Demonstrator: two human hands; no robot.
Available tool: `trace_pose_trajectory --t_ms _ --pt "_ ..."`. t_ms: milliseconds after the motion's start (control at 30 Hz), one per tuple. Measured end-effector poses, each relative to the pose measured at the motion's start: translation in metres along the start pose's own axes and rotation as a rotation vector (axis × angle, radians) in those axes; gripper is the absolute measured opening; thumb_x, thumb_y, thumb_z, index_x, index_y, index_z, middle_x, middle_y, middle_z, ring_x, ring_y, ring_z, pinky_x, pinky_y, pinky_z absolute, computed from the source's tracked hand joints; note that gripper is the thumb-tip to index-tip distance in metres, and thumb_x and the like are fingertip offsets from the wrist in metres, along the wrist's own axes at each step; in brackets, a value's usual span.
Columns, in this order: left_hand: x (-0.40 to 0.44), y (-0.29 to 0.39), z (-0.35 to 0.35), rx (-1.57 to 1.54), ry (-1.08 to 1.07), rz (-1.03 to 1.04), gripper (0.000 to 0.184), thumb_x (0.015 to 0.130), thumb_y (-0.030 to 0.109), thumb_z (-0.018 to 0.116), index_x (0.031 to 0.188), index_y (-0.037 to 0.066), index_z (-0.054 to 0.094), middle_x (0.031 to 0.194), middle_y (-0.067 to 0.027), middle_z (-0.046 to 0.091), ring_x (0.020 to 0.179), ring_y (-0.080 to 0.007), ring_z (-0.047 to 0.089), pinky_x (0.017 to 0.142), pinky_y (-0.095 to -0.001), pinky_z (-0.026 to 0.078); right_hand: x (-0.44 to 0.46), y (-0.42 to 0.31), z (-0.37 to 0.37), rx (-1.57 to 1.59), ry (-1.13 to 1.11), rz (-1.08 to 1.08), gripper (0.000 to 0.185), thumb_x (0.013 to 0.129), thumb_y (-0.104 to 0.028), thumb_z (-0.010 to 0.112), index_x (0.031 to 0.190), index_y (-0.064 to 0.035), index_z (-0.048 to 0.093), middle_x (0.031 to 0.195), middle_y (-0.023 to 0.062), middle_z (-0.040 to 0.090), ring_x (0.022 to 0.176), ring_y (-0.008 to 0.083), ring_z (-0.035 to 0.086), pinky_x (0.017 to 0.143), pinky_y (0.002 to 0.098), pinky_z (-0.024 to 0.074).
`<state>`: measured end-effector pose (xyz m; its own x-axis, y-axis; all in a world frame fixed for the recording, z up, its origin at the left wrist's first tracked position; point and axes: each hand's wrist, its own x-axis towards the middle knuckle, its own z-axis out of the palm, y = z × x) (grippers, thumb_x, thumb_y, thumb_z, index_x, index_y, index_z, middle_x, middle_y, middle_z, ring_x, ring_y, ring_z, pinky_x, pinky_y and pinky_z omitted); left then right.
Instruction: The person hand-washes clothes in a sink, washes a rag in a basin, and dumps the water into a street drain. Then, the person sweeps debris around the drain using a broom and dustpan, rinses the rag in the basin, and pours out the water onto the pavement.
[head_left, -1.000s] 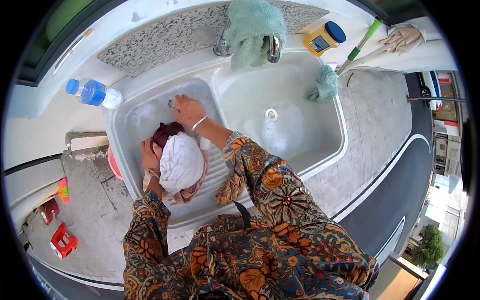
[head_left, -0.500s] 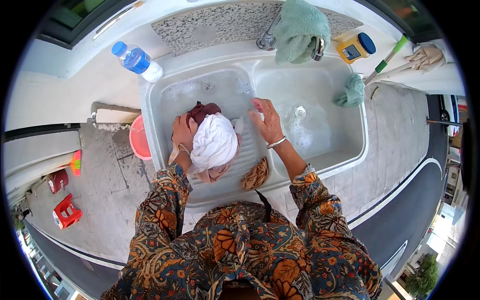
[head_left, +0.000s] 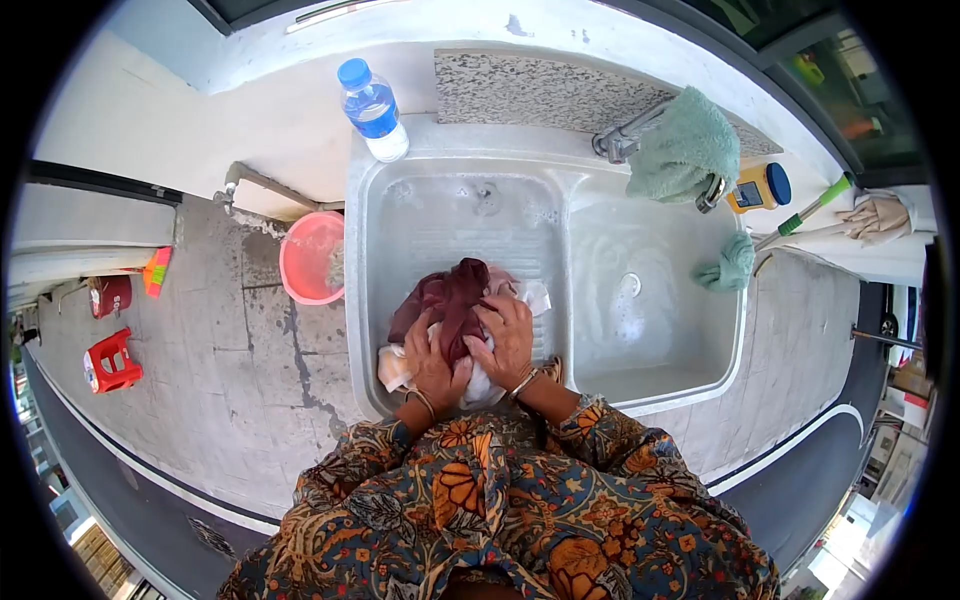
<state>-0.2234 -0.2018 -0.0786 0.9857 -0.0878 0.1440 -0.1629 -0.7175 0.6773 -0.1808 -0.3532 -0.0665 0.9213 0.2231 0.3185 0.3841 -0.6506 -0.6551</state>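
A wet maroon cloth lies on top of a bundle in the ribbed left basin of the sink. My left hand presses on its near left side, fingers curled into the fabric. From the right, my right hand grips the same cloth, its thumb close to the left hand. White fabric shows beneath and between my hands, and a pale peach piece sticks out at the left. My right wrist partly hides a brown cloth by the divider.
Shallow sudsy water stands in the right basin. A green towel hangs over the faucet, with a green cloth on the right rim. A bottle and yellow jar stand behind. Water runs into a pink bucket on the floor.
My right hand has come left from near the divider onto the bundle. The maroon cloth now covers much of the white fabric. The camera view has shifted, and running water shows at the bucket.
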Motion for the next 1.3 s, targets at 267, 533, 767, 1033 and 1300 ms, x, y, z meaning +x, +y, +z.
trace_pose_trajectory --t_ms 267,533,767,1033,1300 --pt "0.070 -0.014 0.008 0.043 -0.142 -0.094 0.040 0.070 0.028 0.053 0.101 0.003 0.054 0.104 -0.0193 0.046 0.092 -0.0369 0.044 0.077 -0.0457 0.038 0.043 0.043 0.035 -0.051 -0.145 0.270 0.017 0.082 -0.022 0.046 0.079 -0.0070 0.054 0.078 0.0104 0.053 0.081 0.0297 0.048 0.071 0.0416 0.0339" --pt "0.131 -0.051 0.039 0.071 -0.115 -0.240 0.034 0.080 0.033 0.047 0.100 0.009 0.060 0.097 -0.0167 0.055 0.090 -0.0350 0.053 0.072 -0.0455 0.044 0.087 0.093 0.066 -0.295 -0.533 0.294 0.023 0.086 -0.019 0.038 0.090 -0.0055 0.056 0.083 0.0154 0.062 0.083 0.0337 0.060 0.072 0.0424 0.0477" --pt "0.172 -0.020 -0.005 -0.262 0.096 -0.202 0.039 0.080 0.036 0.052 0.090 -0.002 0.056 0.079 -0.0208 0.058 0.076 -0.0361 0.057 0.071 -0.0390 0.044 0.138 0.089 0.028 -0.193 -0.314 0.127 0.032 0.089 -0.022 0.040 0.118 -0.0093 0.046 0.089 0.0217 0.060 0.081 0.0329 0.059 0.069 0.0408 0.0477" --pt "0.112 0.000 -0.043 -0.023 -0.071 -0.397 0.049 0.081 0.038 0.057 0.112 0.003 0.045 0.101 -0.0195 0.055 0.088 -0.0347 0.053 0.075 -0.0379 0.044 0.094 0.104 0.031 -0.223 -0.818 0.236 0.071 0.074 -0.070 0.042 0.122 -0.0174 0.050 0.129 0.0186 0.037 0.117 0.0364 0.040 0.092 0.0475 0.0385" --pt "0.026 0.014 -0.007 -0.123 0.171 -0.093 0.045 0.082 0.034 0.049 0.116 0.006 0.049 0.114 -0.0179 0.047 0.101 -0.0351 0.045 0.088 -0.0440 0.032 0.012 -0.010 -0.018 -0.211 -0.195 0.049 0.051 0.077 -0.041 0.057 0.109 -0.0011 0.053 0.122 0.0168 0.043 0.111 0.0384 0.039 0.089 0.0461 0.0340"
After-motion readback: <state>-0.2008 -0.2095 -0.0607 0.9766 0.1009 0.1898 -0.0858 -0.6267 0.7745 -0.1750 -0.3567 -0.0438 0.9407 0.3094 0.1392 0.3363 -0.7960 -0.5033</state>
